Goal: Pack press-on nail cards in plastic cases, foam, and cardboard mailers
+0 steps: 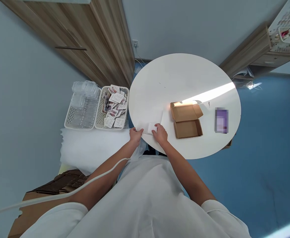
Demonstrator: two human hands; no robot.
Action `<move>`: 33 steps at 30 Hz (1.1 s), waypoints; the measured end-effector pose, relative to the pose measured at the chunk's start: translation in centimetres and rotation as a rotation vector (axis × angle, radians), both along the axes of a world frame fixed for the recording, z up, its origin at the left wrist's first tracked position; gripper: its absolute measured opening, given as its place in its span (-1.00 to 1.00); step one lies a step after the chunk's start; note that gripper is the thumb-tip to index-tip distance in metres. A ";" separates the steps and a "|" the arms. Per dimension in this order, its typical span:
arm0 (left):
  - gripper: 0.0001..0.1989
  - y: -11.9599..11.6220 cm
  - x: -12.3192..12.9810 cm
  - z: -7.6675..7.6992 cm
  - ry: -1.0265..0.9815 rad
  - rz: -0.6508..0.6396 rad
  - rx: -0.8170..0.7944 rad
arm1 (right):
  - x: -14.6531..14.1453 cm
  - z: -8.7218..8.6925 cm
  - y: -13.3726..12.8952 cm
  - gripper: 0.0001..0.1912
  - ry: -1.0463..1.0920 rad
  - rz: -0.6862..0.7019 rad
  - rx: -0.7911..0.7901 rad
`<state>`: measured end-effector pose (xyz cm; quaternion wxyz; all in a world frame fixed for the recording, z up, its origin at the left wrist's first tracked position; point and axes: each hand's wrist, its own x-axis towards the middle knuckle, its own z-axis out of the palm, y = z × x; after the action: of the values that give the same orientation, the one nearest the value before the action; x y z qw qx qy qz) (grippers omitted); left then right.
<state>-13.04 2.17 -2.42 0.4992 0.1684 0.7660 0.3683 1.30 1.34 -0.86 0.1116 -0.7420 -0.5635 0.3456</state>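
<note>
Pinching an edge of one white sheet [157, 117] with the left hand [135, 135] — apparently, white on white — and grasping one small white packet [151, 127] with the right hand [160, 134], at the near edge of the table [147, 89]. Keep both flat, square. Farther off: one open carton [187, 129], two baskets [99, 121], one purple box [221, 120].

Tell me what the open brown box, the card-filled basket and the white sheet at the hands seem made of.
Open brown box: probably matte cardboard, by its plain tan panels and fold lines. Card-filled basket: likely smooth plastic, by its perforated wall. White sheet: matte, perhaps thin foam or paper; too indistinct to settle.
</note>
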 end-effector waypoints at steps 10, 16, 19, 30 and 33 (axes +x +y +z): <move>-0.79 0.8 0.7 1.7 -0.144 -0.005 -0.089 | 0.2 -0.2 0.1 -0.69 0.022 0.004 -0.010; -0.83 0.4 1.0 1.6 -0.051 0.099 -0.002 | 0.1 -0.1 0.0 -0.69 0.022 0.004 -0.011; -0.82 0.1 1.1 1.3 -0.054 0.144 0.049 | 0.1 -0.1 0.0 -0.69 0.022 0.002 -0.009; -0.77 -1.4 2.6 3.1 0.169 -0.686 0.359 | 0.5 -0.8 -0.4 -0.68 0.223 -0.058 0.062; -0.73 -1.7 3.1 3.3 0.245 -0.855 0.345 | 1.1 -0.7 -0.6 -0.66 0.405 -0.133 0.049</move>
<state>-9.96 0.42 0.90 0.4769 0.5910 0.6089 0.2290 2.37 0.72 -1.56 0.2631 -0.6900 -0.4877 0.4656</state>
